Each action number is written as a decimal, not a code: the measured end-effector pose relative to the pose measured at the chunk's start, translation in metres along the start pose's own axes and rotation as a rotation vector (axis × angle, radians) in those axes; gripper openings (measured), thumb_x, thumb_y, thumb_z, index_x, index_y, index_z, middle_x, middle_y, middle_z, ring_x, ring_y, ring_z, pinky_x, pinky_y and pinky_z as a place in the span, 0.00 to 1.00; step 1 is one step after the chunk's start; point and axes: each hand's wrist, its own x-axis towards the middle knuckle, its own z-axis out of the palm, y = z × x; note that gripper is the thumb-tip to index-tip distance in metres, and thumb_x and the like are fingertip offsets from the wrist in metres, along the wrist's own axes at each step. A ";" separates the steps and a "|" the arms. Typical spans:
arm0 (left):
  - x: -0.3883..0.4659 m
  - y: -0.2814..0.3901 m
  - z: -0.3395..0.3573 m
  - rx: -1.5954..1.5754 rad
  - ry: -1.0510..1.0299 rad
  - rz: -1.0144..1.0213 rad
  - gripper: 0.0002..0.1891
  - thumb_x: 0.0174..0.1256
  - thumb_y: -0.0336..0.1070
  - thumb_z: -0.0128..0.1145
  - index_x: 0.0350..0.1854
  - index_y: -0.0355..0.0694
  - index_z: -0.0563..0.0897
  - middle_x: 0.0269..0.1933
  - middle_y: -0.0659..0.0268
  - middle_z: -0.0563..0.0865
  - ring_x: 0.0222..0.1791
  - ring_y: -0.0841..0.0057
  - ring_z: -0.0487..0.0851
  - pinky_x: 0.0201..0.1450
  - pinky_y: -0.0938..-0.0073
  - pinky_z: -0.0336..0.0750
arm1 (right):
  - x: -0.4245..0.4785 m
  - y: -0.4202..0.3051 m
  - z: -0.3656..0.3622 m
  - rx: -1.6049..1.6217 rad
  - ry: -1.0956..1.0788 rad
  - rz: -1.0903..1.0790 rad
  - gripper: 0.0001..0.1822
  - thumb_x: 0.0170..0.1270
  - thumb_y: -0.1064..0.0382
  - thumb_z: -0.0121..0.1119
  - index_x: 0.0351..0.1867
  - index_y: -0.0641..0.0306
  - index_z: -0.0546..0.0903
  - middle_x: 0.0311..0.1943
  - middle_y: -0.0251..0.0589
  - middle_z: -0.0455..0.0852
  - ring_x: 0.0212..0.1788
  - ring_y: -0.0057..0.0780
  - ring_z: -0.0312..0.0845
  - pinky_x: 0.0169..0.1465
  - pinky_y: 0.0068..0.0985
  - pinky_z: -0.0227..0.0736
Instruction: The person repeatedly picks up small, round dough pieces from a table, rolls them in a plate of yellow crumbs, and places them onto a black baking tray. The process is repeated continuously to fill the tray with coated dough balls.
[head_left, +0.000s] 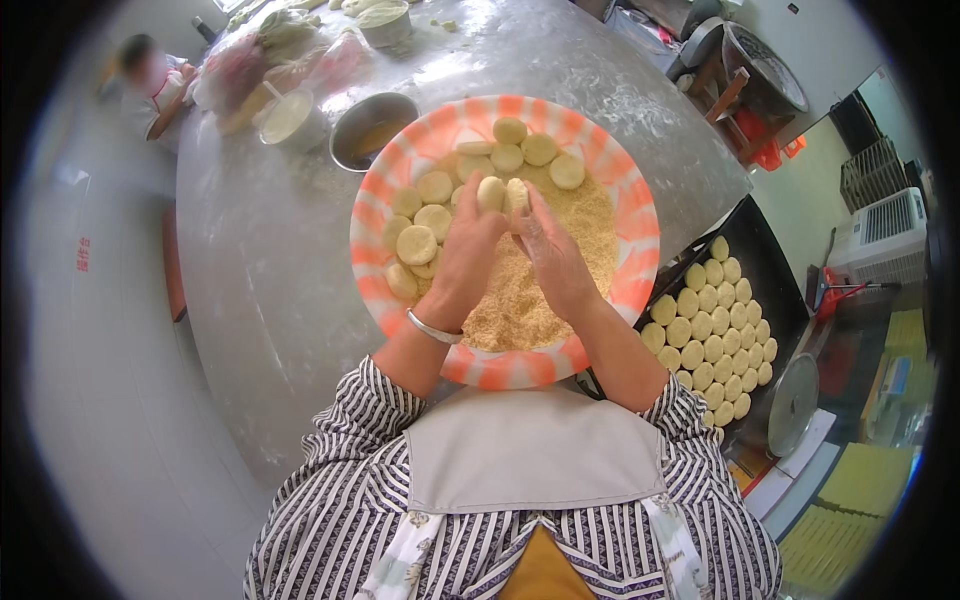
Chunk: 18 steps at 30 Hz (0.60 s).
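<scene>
Both my hands are raised over a large round orange-and-white basin (621, 300) that holds a layer of pale crumbs or seeds (517, 315). My left hand (471, 251) grips a pale round dough cake (490, 195). My right hand (551, 251) pinches another dough cake (517, 196), turned on its edge, close beside the first. Several flat dough cakes (416, 245) lie in the basin to the left of my hands, and more (539, 149) lie at its far side. The undersides of the held cakes are hidden.
A black tray (776, 277) with rows of dough cakes (707, 298) stands at the right. On the metal table (262, 300), beyond the basin, are a steel bowl (373, 131), a white tub (289, 120) and plastic bags (232, 71). Another person (154, 90) is at the far left.
</scene>
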 end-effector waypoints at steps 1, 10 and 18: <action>0.004 -0.003 -0.001 -0.182 0.013 -0.044 0.40 0.77 0.36 0.53 0.85 0.33 0.49 0.70 0.54 0.74 0.69 0.66 0.77 0.74 0.65 0.72 | 0.002 0.002 -0.002 0.015 0.019 -0.023 0.39 0.83 0.46 0.53 0.82 0.70 0.57 0.74 0.56 0.72 0.74 0.40 0.72 0.74 0.33 0.68; 0.001 0.017 0.039 -0.477 -0.108 -0.318 0.27 0.88 0.51 0.38 0.72 0.32 0.68 0.65 0.44 0.79 0.68 0.47 0.80 0.72 0.46 0.80 | -0.041 -0.026 -0.093 0.551 0.121 0.169 0.33 0.80 0.71 0.51 0.83 0.61 0.58 0.69 0.46 0.77 0.67 0.39 0.81 0.70 0.38 0.82; 0.016 -0.004 0.149 -0.425 -0.375 -0.560 0.23 0.88 0.47 0.39 0.63 0.30 0.76 0.64 0.36 0.81 0.65 0.43 0.83 0.69 0.49 0.82 | -0.104 -0.035 -0.213 0.528 0.228 0.110 0.27 0.77 0.73 0.56 0.75 0.58 0.68 0.63 0.43 0.80 0.65 0.34 0.80 0.67 0.38 0.83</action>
